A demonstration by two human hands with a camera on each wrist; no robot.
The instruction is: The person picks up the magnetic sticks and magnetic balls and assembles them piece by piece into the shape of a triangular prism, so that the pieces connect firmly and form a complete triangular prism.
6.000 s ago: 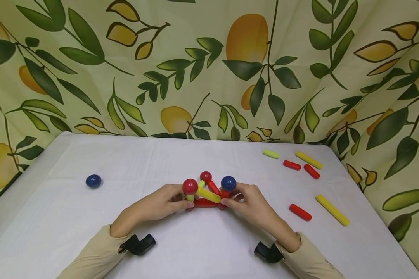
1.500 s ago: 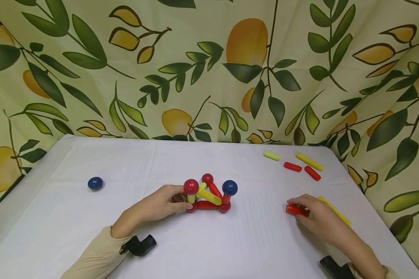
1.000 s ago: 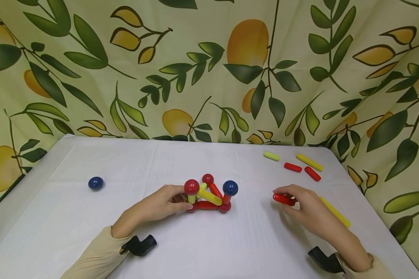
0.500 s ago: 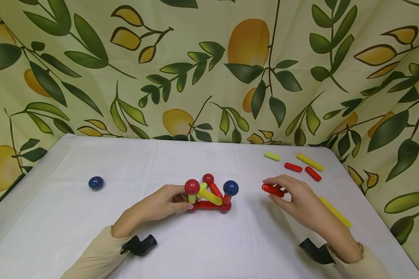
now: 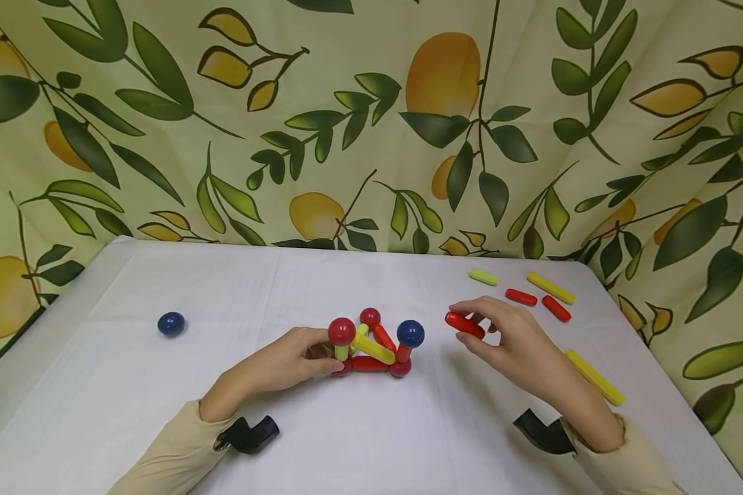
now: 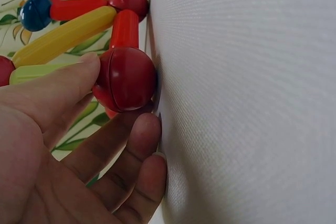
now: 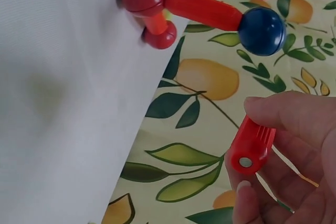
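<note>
- Here's the rod-and-ball frame (image 5: 373,349), our landmark, standing on the tabletop (image 5: 254,282), its base balls down, which probably gives it a steady footing.
- The left hand (image 5: 294,357) has it from the left, thumb and fingers round the lower red ball (image 6: 128,80) at the near-left corner; a low hold, likely to brace the build without crowding its top.
- And the right hand (image 5: 508,337), right of the frame, pinches a short red rod (image 5: 464,325) up off the cloth! Thumb one side, fingers the other, leaving the metal-dotted end bare, perhaps so that it can meet a ball.
- On the frame's near-right corner a blue ball (image 5: 411,334) tops an upright red rod, the part nearest the held piece.
- Well left of the frame, a loose blue ball (image 5: 171,324) sits alone.
- Farther right of the frame, spare sticks (image 5: 551,288) lie scattered, seemingly parked within the right hand's reach.
</note>
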